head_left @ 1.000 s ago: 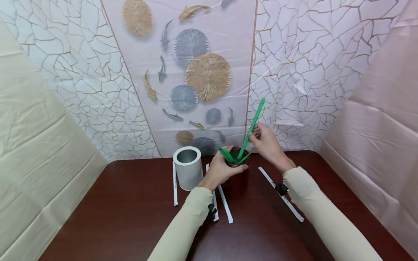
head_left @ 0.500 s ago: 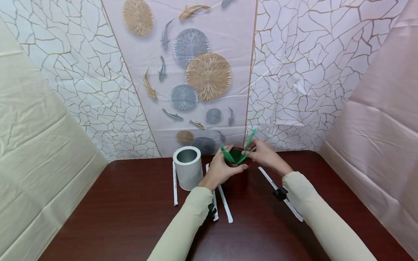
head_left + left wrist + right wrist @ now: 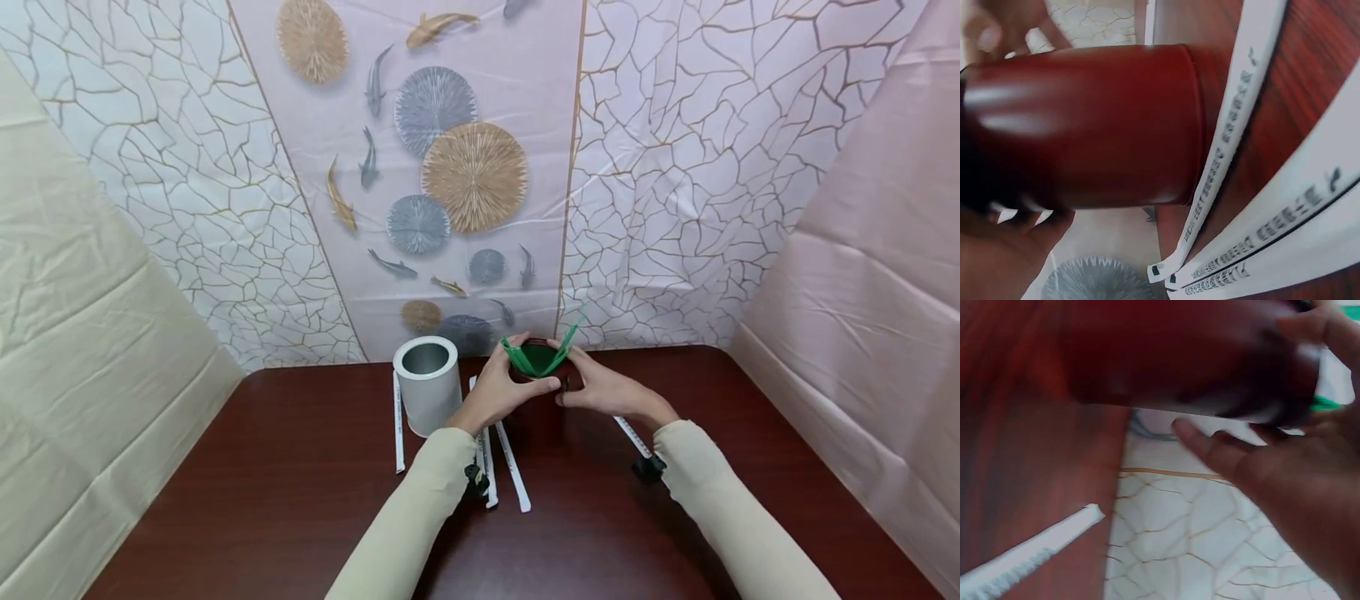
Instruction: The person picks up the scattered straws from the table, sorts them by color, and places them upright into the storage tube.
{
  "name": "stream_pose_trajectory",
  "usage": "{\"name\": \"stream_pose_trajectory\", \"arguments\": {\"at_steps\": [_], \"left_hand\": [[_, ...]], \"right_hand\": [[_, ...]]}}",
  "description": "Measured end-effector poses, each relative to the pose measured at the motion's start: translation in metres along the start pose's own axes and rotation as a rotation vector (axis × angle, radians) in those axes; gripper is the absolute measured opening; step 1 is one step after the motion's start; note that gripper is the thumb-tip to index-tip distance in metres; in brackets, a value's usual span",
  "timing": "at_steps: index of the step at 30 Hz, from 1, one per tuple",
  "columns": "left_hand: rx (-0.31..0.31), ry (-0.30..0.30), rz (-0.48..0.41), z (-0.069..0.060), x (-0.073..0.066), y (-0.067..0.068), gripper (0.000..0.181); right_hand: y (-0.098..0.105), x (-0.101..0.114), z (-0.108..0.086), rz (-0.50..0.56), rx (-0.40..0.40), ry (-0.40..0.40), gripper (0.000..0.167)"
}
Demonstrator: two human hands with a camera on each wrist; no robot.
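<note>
A dark red can [image 3: 542,412] stands upright near the back of the table. Green straws [image 3: 566,345] lean out over its rim to both sides. My left hand [image 3: 495,393] grips the can from the left, thumb across the front near the rim and fingers behind. On the right side my right hand [image 3: 609,388] curves round the same can, its thumb low at the front and its fingers at the back. The left wrist view shows the can's smooth red wall [image 3: 1097,125] between both hands. In the right wrist view the can is blurred, with the thumb against it.
Left of my left hand stands a white-rimmed light grey can [image 3: 435,400]. A white paper-wrapped straw [image 3: 399,425] lies beside it. Several more wrapped straws [image 3: 513,467] lie under my left forearm, and another wrapped straw [image 3: 632,435] is partly hidden by my right wrist. A patterned cloth backdrop [image 3: 472,175] hangs behind the table.
My right hand has lowered a green straw into the red can, let go of it, and moved down round the can's right side. My left hand has kept its grip on the can.
</note>
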State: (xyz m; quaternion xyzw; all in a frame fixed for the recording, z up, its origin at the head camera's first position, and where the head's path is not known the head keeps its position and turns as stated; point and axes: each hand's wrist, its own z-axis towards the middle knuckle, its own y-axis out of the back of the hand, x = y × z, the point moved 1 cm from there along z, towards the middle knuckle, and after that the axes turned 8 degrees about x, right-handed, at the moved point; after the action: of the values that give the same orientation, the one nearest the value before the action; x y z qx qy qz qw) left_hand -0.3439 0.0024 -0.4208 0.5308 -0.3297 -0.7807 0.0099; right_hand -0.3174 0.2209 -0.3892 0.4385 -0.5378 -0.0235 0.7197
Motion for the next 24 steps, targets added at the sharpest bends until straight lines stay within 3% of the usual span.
{"name": "stream_pose_trajectory", "arguments": {"at_steps": [3, 8, 12, 15, 17, 20, 24], "left_hand": [[0.061, 0.024, 0.014, 0.0, 0.0, 0.005, 0.107], [0.108, 0.036, 0.146, -0.007, -0.01, 0.021, 0.115], [0.038, 0.001, 0.248, -0.023, -0.027, 0.049, 0.101], [-0.038, -0.052, 0.332, -0.037, -0.039, 0.079, 0.079], [-0.066, -0.053, 0.396, -0.045, -0.041, 0.1, 0.069], [-0.074, 0.008, 0.462, -0.055, -0.031, 0.124, 0.067], [-0.108, 0.086, 0.493, -0.061, -0.001, 0.141, 0.082]], "right_hand": [[-0.009, -0.008, 0.004, -0.029, -0.073, 0.006, 0.094], [-0.019, -0.014, 0.011, -0.085, -0.216, -0.01, 0.095], [-0.021, -0.014, 0.015, -0.07, -0.278, -0.013, 0.095], [-0.018, -0.016, 0.019, -0.079, -0.313, -0.01, 0.094], [-0.016, -0.019, 0.02, -0.093, -0.338, -0.02, 0.095], [-0.015, -0.026, 0.02, -0.107, -0.375, -0.05, 0.097], [-0.013, -0.031, 0.022, -0.083, -0.408, -0.067, 0.097]]}}
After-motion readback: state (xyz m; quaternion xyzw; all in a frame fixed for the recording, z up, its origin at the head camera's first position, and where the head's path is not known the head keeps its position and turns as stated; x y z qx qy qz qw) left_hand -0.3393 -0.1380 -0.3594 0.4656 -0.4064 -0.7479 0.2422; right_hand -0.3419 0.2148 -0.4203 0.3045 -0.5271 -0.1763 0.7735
